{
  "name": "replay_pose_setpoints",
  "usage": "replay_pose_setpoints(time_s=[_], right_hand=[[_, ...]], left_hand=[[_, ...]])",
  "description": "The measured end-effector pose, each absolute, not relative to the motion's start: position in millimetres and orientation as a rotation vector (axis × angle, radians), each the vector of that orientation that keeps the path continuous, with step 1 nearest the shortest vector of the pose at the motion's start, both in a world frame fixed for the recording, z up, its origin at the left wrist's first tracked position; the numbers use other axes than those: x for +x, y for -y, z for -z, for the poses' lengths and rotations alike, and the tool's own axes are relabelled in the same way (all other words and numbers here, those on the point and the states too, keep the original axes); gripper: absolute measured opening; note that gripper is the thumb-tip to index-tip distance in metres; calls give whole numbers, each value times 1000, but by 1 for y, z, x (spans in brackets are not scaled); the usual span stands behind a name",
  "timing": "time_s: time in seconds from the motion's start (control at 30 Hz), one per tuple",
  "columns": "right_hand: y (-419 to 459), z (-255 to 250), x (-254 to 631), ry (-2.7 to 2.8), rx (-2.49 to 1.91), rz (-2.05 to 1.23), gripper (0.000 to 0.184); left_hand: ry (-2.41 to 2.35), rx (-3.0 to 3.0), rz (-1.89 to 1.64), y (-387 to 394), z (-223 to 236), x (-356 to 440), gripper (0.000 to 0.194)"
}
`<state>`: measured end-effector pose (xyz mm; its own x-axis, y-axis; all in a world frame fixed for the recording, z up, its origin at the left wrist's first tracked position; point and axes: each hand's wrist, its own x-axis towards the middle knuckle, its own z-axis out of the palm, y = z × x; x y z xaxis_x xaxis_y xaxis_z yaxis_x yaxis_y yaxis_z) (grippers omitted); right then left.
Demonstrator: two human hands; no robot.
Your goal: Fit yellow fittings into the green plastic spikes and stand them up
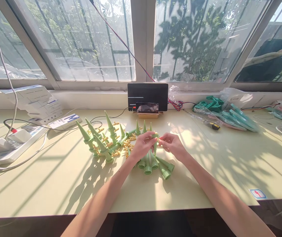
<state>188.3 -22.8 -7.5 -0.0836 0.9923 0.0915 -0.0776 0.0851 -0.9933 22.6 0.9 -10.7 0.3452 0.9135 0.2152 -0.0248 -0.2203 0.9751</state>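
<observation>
My left hand is closed around a green plastic watering spike, its pointed end hanging downward. My right hand pinches a small yellow valve against the side of that spike. Whether the valve sits in the spike is too small to tell. Below my hands lie several loose green spikes, open round ends toward me. Beside my left hand is a pile of yellow valves. Farther left, several spikes with yellow valves attached stand points up.
A tablet with a phone before it stands at the back. White boxes and a power strip with cables are on the left. Green plastic packets and a yellow-black tool lie right. Windows rise behind.
</observation>
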Motion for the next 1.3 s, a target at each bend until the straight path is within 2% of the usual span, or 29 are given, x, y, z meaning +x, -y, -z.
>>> replay_pose_setpoints(time_s=[0.27,0.5,0.73,0.97,1.2,1.3], right_hand=[[21,16,187,1364,-996,-1061,35],[23,9,188,1227,-1041,-1248,43],[21,17,188,1359,-978,-1072,34],[22,13,188,1232,-1021,-1245,39],[19,20,188,1377,-948,-1066,29],[20,19,188,1340,-959,-1113,31]], left_hand=[[-860,1450,-1040,1,9,20,41],[-839,1514,-1089,-1,11,23,34],[-856,1440,-1037,3,5,21,43],[-833,1502,-1087,2,8,24,38],[-848,1443,-1045,3,7,21,39],[-841,1461,-1064,2,8,22,38]])
